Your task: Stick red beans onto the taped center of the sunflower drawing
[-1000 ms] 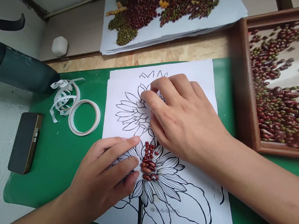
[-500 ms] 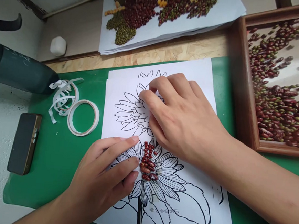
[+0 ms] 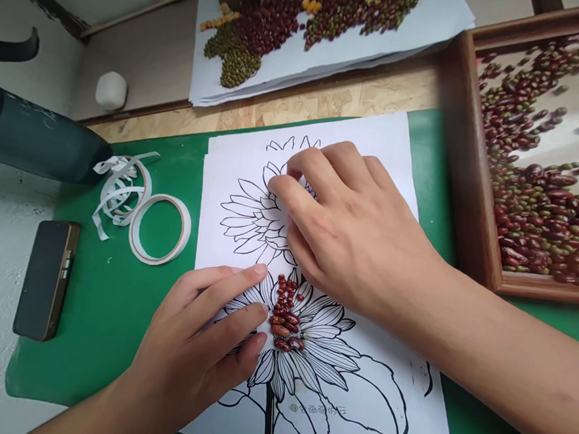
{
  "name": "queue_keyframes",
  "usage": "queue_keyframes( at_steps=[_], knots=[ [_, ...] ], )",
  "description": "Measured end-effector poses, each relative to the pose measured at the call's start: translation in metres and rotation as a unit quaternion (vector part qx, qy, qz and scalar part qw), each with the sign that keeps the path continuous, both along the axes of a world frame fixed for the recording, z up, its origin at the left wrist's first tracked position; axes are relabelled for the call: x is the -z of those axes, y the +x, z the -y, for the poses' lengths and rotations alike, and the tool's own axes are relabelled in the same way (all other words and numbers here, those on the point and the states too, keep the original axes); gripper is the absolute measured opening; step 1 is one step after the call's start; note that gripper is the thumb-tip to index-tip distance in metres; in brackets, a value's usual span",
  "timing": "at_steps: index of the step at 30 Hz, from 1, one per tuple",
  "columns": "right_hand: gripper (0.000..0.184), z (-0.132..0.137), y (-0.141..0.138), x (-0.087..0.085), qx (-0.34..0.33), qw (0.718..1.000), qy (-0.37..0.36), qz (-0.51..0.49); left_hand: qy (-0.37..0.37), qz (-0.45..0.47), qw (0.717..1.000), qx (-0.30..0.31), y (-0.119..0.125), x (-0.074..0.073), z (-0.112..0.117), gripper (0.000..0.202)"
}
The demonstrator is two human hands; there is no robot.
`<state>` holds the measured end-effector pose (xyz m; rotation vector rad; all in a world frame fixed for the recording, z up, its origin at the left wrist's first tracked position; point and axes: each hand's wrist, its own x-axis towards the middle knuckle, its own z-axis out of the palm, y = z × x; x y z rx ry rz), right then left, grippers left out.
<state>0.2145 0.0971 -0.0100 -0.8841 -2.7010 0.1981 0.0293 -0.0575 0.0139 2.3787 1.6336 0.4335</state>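
A white sheet (image 3: 390,145) printed with black flower outlines lies in front of me. Red speckled beans (image 3: 286,324) fill part of the lower flower's centre, running up in short rows. My left hand (image 3: 210,331) rests on the paper just left of these beans, fingers stretched out and apart, holding nothing. Above the beans, my right hand (image 3: 354,215) bends over the upper flower with curled fingers. Its fingertips are hidden behind the hand, so whatever they pinch cannot be made out.
To the right stands a wooden-framed tray (image 3: 466,171) of mixed red and green beans (image 3: 554,231). Tape rolls (image 3: 184,235), a phone (image 3: 47,278) and a dark bottle (image 3: 40,137) sit left on the green mat (image 3: 111,323). Bean-covered sheets (image 3: 275,75) lie behind.
The view has shifted very slightly. Both hands keep practically the same pose and place, and the beans on the paper look unchanged.
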Motion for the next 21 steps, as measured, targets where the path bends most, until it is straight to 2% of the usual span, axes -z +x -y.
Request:
queue_keyframes(
  at_steps=[21],
  knots=[
    [0.026,-0.0003,0.0003,-0.002,-0.002,1.0,-0.005,-0.006,0.0,0.007,1.0,-0.005,0.0021,-0.001,-0.0007,0.016]
  ],
)
